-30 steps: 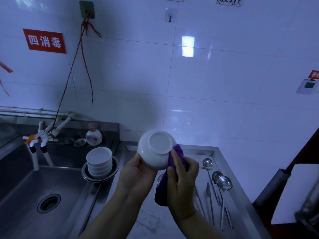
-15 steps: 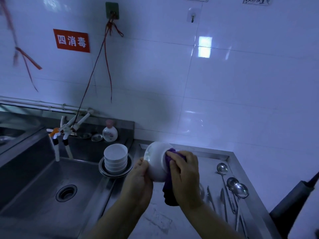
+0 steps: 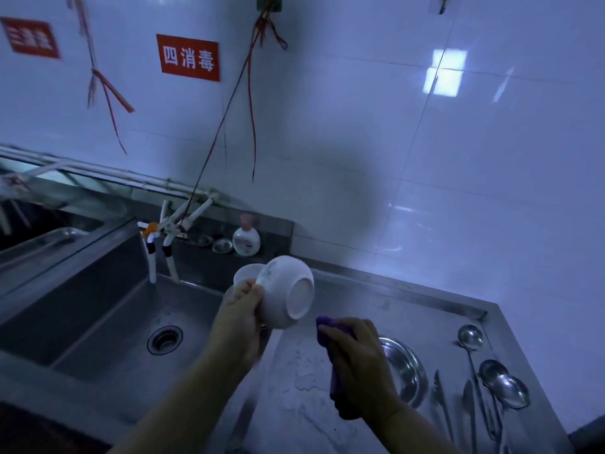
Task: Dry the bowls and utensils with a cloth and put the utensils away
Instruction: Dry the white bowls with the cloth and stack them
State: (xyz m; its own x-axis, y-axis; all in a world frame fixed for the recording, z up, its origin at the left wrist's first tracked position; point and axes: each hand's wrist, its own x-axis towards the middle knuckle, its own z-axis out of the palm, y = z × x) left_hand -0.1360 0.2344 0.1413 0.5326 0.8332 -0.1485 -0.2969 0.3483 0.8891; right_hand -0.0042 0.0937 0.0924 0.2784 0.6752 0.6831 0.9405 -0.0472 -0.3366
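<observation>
Left hand (image 3: 244, 309) grips white bowl (image 3: 285, 291), tilted, above sink (image 3: 98, 309) edge. Right hand (image 3: 360, 358) clutches purple cloth (image 3: 327, 329), right of sink, apart from bowl.

I hold a white bowl (image 3: 288, 291) tilted, foot showing; purple cloth (image 3: 330, 335) bunched; spoons (image 3: 501, 385) lie along the counter's (image 3: 360, 296) right edge.

Both hands (image 3: 240, 317) (image 3: 358, 358) raised, fingers curled.

A commercial kitchen washroom: steel sink (image 3: 108, 309), tiled wall (image 3: 458, 191), red disinfection sign (image 3: 189, 58).
</observation>
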